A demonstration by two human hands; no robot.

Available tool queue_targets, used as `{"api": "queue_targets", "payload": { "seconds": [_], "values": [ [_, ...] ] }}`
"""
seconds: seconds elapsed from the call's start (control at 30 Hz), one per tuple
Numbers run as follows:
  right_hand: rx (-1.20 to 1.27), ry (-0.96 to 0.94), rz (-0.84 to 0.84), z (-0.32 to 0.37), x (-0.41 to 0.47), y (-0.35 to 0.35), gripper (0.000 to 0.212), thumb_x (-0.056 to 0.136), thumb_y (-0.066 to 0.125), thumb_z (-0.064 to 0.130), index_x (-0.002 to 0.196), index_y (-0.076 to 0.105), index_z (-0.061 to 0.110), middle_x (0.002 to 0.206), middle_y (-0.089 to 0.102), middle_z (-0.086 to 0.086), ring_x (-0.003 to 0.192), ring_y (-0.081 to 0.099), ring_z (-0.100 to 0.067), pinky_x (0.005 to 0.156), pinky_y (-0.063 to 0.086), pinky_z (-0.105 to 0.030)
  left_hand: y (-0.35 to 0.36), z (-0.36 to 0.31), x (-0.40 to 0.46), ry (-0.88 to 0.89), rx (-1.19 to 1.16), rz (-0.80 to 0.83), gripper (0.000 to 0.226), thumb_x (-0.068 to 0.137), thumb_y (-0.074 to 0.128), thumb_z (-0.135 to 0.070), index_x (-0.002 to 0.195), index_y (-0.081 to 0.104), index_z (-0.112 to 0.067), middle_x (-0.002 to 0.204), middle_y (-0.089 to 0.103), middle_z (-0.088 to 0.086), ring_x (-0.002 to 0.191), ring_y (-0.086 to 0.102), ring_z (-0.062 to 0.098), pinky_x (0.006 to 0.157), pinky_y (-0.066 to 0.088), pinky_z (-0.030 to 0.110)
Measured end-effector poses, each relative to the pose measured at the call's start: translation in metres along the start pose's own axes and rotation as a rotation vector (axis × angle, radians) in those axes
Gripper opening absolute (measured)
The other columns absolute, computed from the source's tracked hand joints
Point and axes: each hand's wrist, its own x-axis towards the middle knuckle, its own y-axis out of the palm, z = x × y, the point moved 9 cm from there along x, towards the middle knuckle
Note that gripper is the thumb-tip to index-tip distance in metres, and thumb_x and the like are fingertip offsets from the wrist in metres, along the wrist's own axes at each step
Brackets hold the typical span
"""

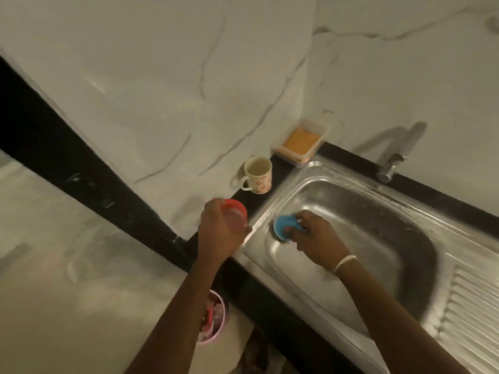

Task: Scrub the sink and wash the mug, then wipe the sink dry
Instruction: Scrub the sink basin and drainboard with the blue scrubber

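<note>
The steel sink (324, 171) fills the right of the view, with a ribbed drainboard at lower right. My right hand (314, 236) grips a blue round scrubber (282, 227) pressed against the basin's left inner wall. My left hand (220, 230) holds a red round container (235, 211) above the black counter, just left of the sink rim. A cream mug (258, 175) with pink prints stands upright on the counter behind it, against the wall. The whole frame is blurred.
A chrome tap (391, 164) rises from the back rim. A white tray with an orange sponge (301, 141) sits in the corner behind the sink. A pink bin (214, 317) stands on the floor below the counter's edge. Marble walls close off the back and left.
</note>
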Motion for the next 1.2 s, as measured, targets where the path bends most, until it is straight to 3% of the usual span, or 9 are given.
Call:
{"api": "queue_targets", "payload": {
  "seconds": [0.07,0.17,0.3,0.4,0.57,0.7,0.83,1.0,1.2],
  "values": [
    [-0.011,-0.057,-0.033,0.037,0.029,0.023,0.032,0.092,0.068,0.03,0.12,0.062,0.015,0.102,0.066,0.001,0.088,0.064,-0.016,0.079,0.054,-0.031,-0.003,0.015,0.015,0.019,0.122,0.086,0.102,0.052,0.086,-0.055,0.137,0.037,-0.024,0.133,0.05,0.0,0.119,0.052,0.019,0.098,0.049,0.043],
    [-0.111,-0.138,-0.024,0.084,0.068,0.062,0.031,0.09,0.069,0.022,0.119,0.066,0.01,0.103,0.063,-0.001,0.093,0.059,-0.015,0.082,0.047,-0.028,-0.005,0.015,0.022,0.093,0.058,0.087,0.09,0.062,0.085,-0.045,0.137,0.042,-0.022,0.127,0.054,-0.007,0.11,0.056,0.012,0.098,0.048,0.034],
    [-0.503,-0.169,0.135,0.099,0.099,0.121,0.027,0.094,0.062,0.027,0.118,0.068,0.015,0.108,0.066,-0.006,0.099,0.064,-0.025,0.085,0.054,-0.039,0.002,0.037,0.026,0.062,-0.021,0.058,0.122,0.046,0.089,-0.056,0.143,0.025,-0.019,0.134,0.049,-0.003,0.121,0.051,0.014,0.098,0.047,0.026],
    [-0.754,-0.077,0.115,0.084,0.111,0.138,0.027,0.092,0.063,0.036,0.113,0.067,0.019,0.101,0.068,-0.001,0.091,0.067,-0.022,0.082,0.058,-0.038,0.0,0.044,0.028,0.083,-0.077,0.019,0.117,0.047,0.09,-0.053,0.14,0.028,-0.019,0.129,0.054,-0.002,0.116,0.056,0.013,0.092,0.049,0.023],
    [-0.725,-0.051,0.022,0.092,0.122,0.151,0.022,0.092,0.063,0.033,0.107,0.07,0.019,0.1,0.068,-0.001,0.089,0.068,-0.022,0.078,0.055,-0.034,0.005,0.051,0.031,0.127,-0.07,-0.07,0.097,0.065,0.075,-0.06,0.139,0.03,-0.016,0.125,0.06,0.003,0.11,0.063,0.015,0.088,0.057,0.032],
    [-0.669,-0.154,0.103,0.104,0.111,0.166,0.026,0.092,0.064,0.027,0.117,0.067,0.021,0.109,0.066,-0.005,0.097,0.066,-0.025,0.086,0.056,-0.038,0.013,0.058,0.032,0.159,-0.068,-0.061,0.08,0.079,0.077,-0.04,0.14,0.029,-0.02,0.127,0.058,0.003,0.115,0.061,0.013,0.091,0.055,0.035],
    [-0.705,-0.098,0.301,0.077,0.106,0.162,0.034,0.093,0.064,0.03,0.125,0.064,0.02,0.113,0.067,-0.003,0.103,0.065,-0.022,0.094,0.054,-0.035,0.006,0.056,0.025,0.156,-0.133,-0.112,0.092,0.07,0.085,-0.036,0.142,0.032,-0.014,0.13,0.056,0.003,0.116,0.058,0.012,0.097,0.051,0.03],
    [-0.742,-0.078,0.164,0.082,0.115,0.148,0.031,0.092,0.066,0.031,0.119,0.066,0.017,0.109,0.063,-0.005,0.096,0.065,-0.025,0.087,0.057,-0.038,0.005,0.049,0.025,0.14,-0.141,-0.086,0.109,0.057,0.09,-0.044,0.142,0.029,-0.014,0.133,0.052,0.005,0.117,0.057,0.017,0.095,0.052,0.032],
    [-0.416,-0.115,0.136,0.096,0.101,0.136,0.03,0.089,0.069,0.028,0.116,0.071,0.016,0.106,0.069,-0.006,0.095,0.066,-0.022,0.085,0.056,-0.039,-0.002,0.041,0.023,0.179,0.001,-0.076,0.111,0.052,0.09,-0.051,0.138,0.03,-0.014,0.124,0.058,0.011,0.107,0.063,0.026,0.087,0.056,0.036]
  ]
}}
